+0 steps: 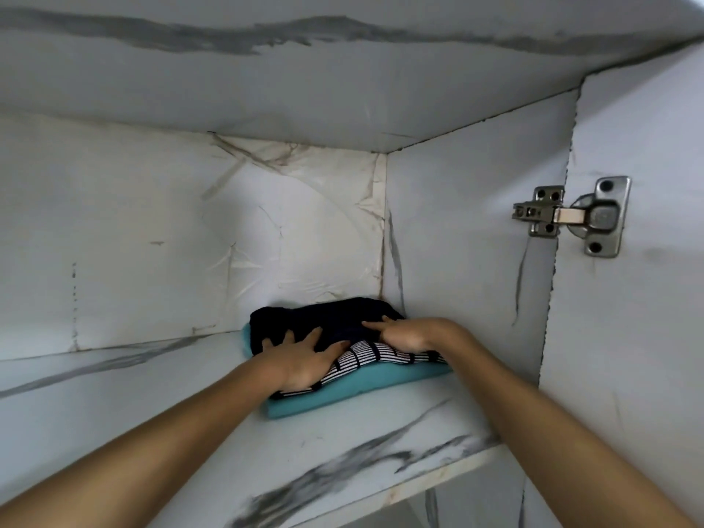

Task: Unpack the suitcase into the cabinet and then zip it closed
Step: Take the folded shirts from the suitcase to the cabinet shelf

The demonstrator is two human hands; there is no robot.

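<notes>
Inside the cabinet, a stack of folded clothes lies on the marble-patterned shelf (125,398) in the back right corner. A teal garment (354,386) is at the bottom, a navy-and-white striped one (365,356) lies over it, and a dark navy one (335,318) is on top. My left hand (304,360) lies flat with fingers spread, pressing on the striped and navy garments. My right hand (404,333) rests on the stack's right side, fingers pointing left onto the navy garment. The suitcase is out of view.
The cabinet's right wall (468,238) stands close beside the stack. A metal hinge (571,215) joins that wall to the open door (640,337) at right. The upper shelf (304,89) hangs overhead. Bare shelf extends left of the clothes.
</notes>
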